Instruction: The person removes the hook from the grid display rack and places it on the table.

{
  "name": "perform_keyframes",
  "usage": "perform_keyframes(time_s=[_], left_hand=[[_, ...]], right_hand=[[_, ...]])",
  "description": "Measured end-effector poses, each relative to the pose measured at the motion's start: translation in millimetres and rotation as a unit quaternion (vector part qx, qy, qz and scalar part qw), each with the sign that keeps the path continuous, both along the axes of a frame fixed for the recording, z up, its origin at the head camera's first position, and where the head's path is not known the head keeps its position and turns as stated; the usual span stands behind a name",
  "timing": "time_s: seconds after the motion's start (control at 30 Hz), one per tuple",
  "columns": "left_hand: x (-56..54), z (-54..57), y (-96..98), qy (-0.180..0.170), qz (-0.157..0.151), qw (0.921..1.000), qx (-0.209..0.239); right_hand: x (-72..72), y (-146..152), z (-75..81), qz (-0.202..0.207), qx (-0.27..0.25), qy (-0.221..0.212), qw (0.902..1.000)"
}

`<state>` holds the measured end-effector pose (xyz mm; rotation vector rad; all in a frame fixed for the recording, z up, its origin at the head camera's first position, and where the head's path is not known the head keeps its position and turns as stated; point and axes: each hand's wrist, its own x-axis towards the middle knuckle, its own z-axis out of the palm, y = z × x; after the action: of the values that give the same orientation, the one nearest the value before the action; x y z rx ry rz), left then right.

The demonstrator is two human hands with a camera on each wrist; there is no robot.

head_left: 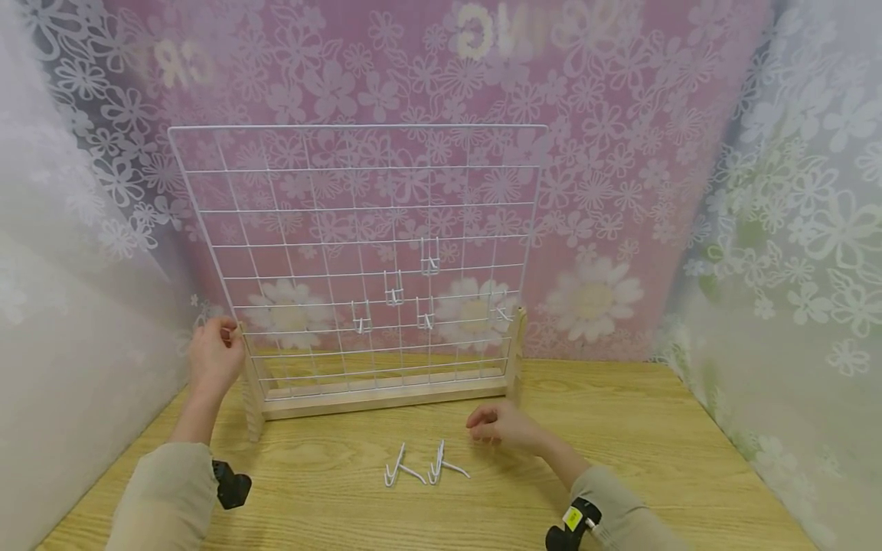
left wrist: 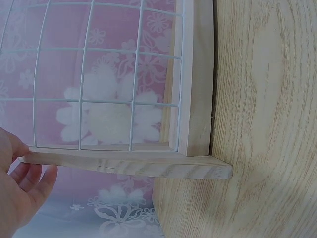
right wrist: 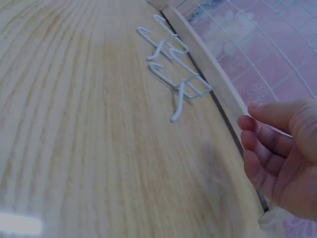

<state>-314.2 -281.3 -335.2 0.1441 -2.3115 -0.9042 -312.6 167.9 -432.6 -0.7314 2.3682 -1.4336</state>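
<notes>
A white wire grid panel [head_left: 372,207] stands upright in a wooden stand [head_left: 386,399]. My left hand [head_left: 217,358] is at the top of the stand's left post; in the left wrist view its thumb and fingers pinch the end of that post [left wrist: 163,167]. Several white wire hooks [head_left: 393,294] hang on the grid's lower middle and right. Two more hooks, a left one [head_left: 400,465] and a right one [head_left: 441,464], lie on the table. To their right, my right hand [head_left: 506,427] hovers with loosely curled fingers and holds nothing [right wrist: 282,153].
The wood-grain table [head_left: 620,459] runs back to a pink flowered curtain [head_left: 606,191]. Pale flowered sheets hang on the left [head_left: 76,306] and right [head_left: 806,306]. A black camera is strapped to each wrist.
</notes>
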Motion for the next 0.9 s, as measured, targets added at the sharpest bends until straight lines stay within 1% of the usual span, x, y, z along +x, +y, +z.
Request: perform_keyframes(time_s=[0.13,0.37,0.53,0.63,0.9], left_hand=[[1.2,0.5,-0.1,-0.005,-0.001,1.0000,0.001],[1.6,0.8,-0.4,-0.009,-0.002,0.9999,0.007],[1.2,1.1,0.2,-0.004,-0.002,0.9999,0.015],[1.1,0.7,0.2,-0.006,-0.003,0.9999,0.014],[1.8,1.4,0.7,-0.018,-0.002,0.9998,0.012]], right_hand=[[-5.1,9.1,4.1,-0.009,0.001,0.003,1.0000],[-4.5,20.3,21.1,-0.024,0.003,0.010,0.9997],[-5.2,27.9,29.4,-0.043,0.006,0.015,0.9989],[-6.8,32.1,31.7,-0.060,0.001,0.011,0.9981],[-10.2,39.5,41.7,-0.078,-0.025,0.009,0.9965]])
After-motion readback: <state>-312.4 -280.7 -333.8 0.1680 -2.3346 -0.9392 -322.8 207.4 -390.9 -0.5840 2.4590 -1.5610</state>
